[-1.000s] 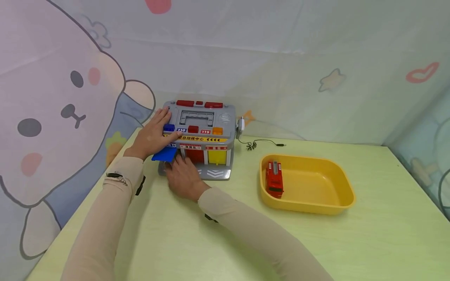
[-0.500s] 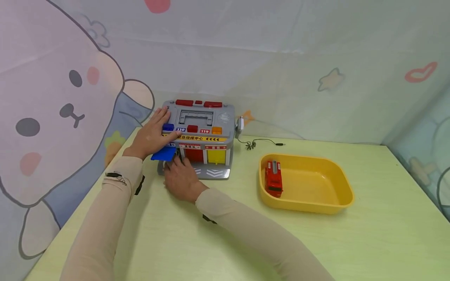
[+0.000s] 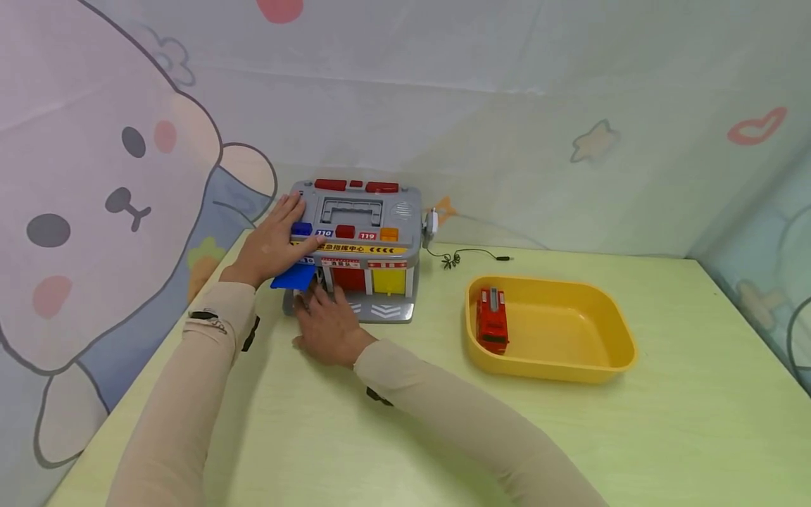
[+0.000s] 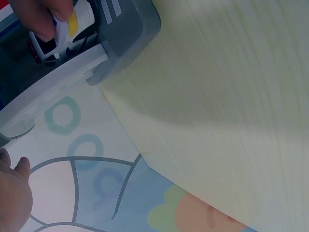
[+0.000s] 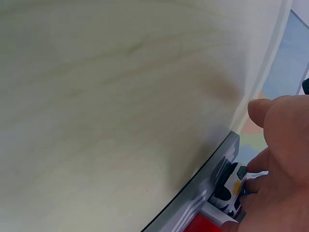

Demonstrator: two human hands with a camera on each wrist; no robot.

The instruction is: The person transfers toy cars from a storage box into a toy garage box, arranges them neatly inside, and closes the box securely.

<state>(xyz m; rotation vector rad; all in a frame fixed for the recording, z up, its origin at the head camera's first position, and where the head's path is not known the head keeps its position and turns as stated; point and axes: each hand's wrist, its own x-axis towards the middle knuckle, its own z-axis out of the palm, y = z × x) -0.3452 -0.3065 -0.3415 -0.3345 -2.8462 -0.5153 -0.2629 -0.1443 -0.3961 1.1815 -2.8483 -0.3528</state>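
Observation:
A grey toy rescue station stands at the back left, its blue door swung up. My left hand rests on its top left corner, fingers spread and thumb along the front edge. In the left bay sits a white toy police car with a yellow patch, also seen in the left wrist view. My right hand reaches in at that bay, fingertips touching the car. Its thumb points away from the car. The car's far part is hidden inside the bay.
Right of the station, a yellow tray holds a red toy fire truck against its left wall. A thin black cable with a plug lies behind. The station's red door and yellow door are down.
My right thumb has moved back toward the table, away from the bay, while the fingers stay at the car. The left hand keeps its place on the station.

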